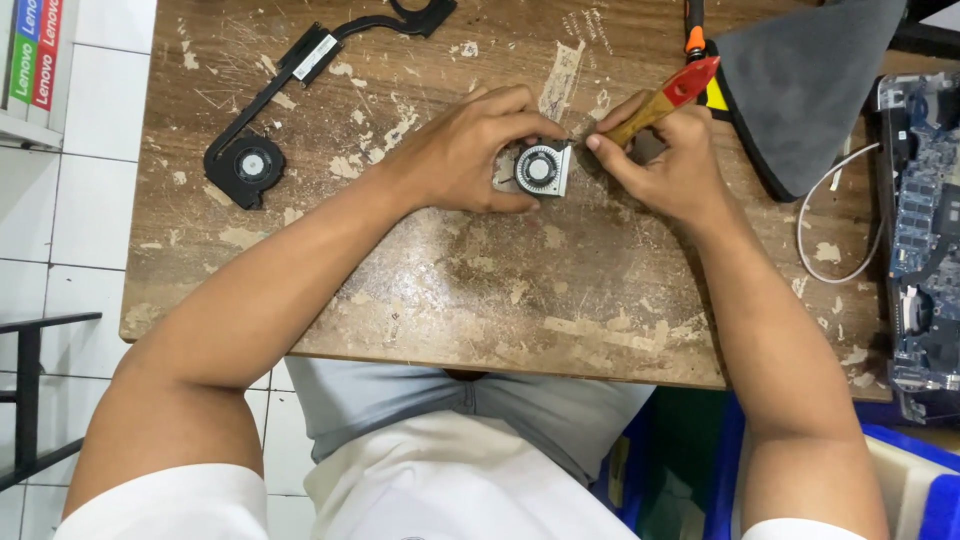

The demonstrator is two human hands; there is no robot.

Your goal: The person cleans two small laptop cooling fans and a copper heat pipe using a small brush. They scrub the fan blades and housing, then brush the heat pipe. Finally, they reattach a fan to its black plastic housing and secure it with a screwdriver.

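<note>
A worn, scratched wooden counter carries a small round fan, a black heatpipe with its fan, a grey cloth, a white cable and a blue circuit board.

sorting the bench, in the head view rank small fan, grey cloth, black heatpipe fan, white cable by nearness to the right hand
1. small fan, just left, at its fingers
2. grey cloth, upper right
3. white cable, right; close to the cloth's rank
4. black heatpipe fan, far left
</note>
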